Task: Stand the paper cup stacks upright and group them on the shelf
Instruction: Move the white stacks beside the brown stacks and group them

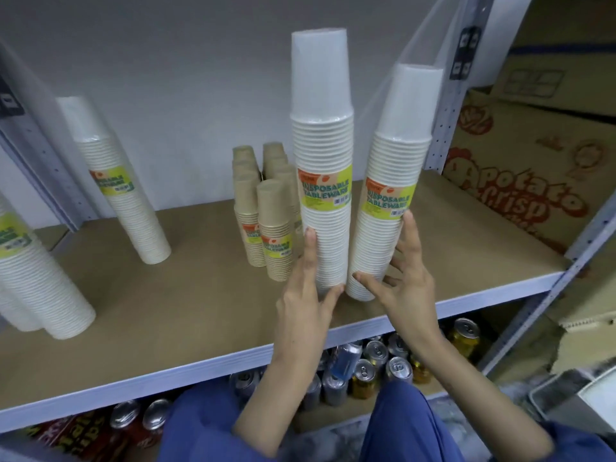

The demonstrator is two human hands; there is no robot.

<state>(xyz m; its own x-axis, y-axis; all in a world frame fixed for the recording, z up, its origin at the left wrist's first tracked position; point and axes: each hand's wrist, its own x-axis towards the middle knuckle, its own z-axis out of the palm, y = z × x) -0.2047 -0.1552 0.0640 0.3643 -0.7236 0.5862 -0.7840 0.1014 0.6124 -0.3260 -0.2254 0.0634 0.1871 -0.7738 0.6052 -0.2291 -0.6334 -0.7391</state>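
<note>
Two tall white paper cup stacks in plastic wrap stand upright side by side near the front of the brown shelf [186,315]. My left hand [305,295] touches the left stack [323,181] near its base, fingers straight along its side and thumb at the front. My right hand [405,278] is spread at the right stack [390,201], index finger lying up its side and thumb by its base. Another white stack [120,188] stands at the back left. More white stacks [36,281] stand at the far left edge. Several short brown cup stacks [266,221] are grouped behind my left hand.
A metal shelf post [446,95] rises at the right, with "potato crisp" cardboard boxes [520,181] beyond it. Drink cans [366,365] fill the shelf below. A white wall backs the shelf.
</note>
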